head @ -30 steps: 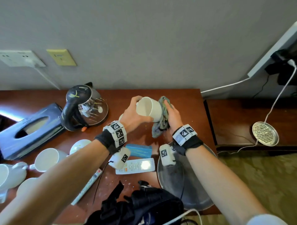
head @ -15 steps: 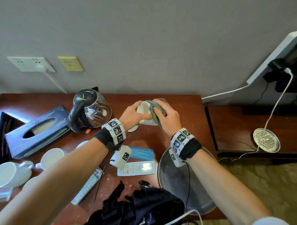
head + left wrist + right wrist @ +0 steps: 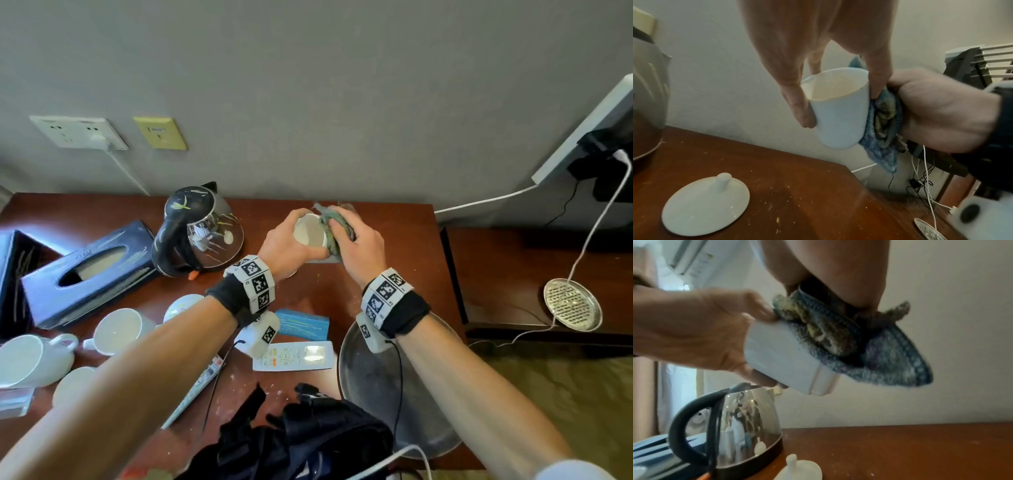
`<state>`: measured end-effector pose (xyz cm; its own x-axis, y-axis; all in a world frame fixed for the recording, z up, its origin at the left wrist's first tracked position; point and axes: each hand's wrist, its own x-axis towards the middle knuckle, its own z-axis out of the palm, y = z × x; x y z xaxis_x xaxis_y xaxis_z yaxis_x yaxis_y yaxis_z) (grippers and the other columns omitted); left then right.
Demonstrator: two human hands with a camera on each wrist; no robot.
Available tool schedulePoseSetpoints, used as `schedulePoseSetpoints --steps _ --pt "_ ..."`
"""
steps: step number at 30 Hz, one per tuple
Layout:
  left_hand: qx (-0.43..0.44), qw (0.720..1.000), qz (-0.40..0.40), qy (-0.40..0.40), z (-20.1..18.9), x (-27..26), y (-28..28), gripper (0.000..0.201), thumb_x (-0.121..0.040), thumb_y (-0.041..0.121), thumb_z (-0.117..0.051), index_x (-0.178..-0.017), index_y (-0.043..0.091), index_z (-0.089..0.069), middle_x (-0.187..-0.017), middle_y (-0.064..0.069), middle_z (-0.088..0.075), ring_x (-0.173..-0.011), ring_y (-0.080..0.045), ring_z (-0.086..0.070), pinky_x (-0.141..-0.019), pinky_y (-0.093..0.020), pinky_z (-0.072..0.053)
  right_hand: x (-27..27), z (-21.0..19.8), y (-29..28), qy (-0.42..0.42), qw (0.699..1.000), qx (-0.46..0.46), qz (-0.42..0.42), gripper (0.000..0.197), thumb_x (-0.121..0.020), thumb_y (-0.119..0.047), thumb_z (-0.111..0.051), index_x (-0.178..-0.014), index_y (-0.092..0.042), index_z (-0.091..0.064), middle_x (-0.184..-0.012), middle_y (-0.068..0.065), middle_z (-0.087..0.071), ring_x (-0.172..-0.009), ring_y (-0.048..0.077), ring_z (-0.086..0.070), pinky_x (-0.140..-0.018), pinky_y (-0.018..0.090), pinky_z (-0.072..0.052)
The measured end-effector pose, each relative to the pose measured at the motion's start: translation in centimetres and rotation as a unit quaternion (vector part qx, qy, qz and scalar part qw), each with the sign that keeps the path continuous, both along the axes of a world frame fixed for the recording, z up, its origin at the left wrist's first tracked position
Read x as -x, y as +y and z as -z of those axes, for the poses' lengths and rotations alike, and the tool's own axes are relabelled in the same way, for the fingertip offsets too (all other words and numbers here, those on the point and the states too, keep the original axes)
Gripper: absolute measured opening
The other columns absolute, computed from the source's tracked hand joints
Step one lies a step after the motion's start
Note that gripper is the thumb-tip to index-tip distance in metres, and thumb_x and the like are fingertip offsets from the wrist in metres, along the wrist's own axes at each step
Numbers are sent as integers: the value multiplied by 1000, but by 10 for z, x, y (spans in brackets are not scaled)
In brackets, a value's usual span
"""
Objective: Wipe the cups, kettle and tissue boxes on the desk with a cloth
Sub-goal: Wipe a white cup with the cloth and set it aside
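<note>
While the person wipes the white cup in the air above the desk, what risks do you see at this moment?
1. The left hand holds the white cup only by its fingertips above the desk; pressure from the cloth in the right hand might push it loose.
2. If it falls, it may strike the white lid lying below, or the kettle nearby.
</note>
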<state>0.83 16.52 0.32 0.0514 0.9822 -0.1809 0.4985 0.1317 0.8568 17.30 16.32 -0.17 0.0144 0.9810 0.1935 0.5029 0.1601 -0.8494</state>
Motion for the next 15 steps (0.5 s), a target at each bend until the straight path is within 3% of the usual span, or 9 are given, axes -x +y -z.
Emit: schedulePoseSetpoints --steps 2,5,7,10,12,15 --pt "-4 1000 -6 -3 -2 1 0 82 -67 27 -87 -138 31 -46 -123 -3 -61 -107 -21 -58 -88 -29 -51 3 2 -1 4 999 -30 -22 28 -98 -30 -57 -124 -25 -67 -122 -8 -68 -111 6 -61 -97 21 -44" --pt "-20 1000 9 10 -3 1 -9 81 -63 30 -90 -131 37 -47 -120 2 -60 -106 -20 -58 -91 -37 -53 -3 11 14 103 993 51 5 19 -98 -26 -58 -111 -25 -71 -109 -9 -72 -103 10 -65 -93 27 -50" --pt "-31 999 30 18 -2 -1 -17 80 -60 31 -90 -126 42 -46 -115 5 -59 -104 -20 -58 -90 -39 -54 -11 19 27 183 971 145 54 14 -96 -22 -62 -101 -19 -74 -101 -3 -74 -96 15 -67 -88 33 -53" --pt "-29 998 47 18 1 -3 -23 85 -62 28 -89 -131 43 -40 -119 5 -57 -108 -19 -58 -92 -38 -52 -19 24 34 294 913 275 69 19 -89 -31 -70 -94 -15 -78 -93 3 -76 -84 18 -69 -75 30 -53" --pt "-11 999 43 0 3 -5 -22 95 -62 30 -88 -138 41 -31 -125 4 -55 -112 -21 -57 -93 -39 -52 -21 26 33 322 894 303 74 26 -87 -36 -72 -99 -14 -78 -96 7 -76 -82 20 -69 -74 32 -54" --pt "40 998 46 1 1 -7 -17 105 -62 39 -84 -146 35 -22 -130 4 -52 -115 -22 -54 -98 -47 -49 -19 30 31 326 893 287 117 24 -88 -32 -71 -98 -12 -78 -92 6 -77 -79 19 -68 -74 33 -54"
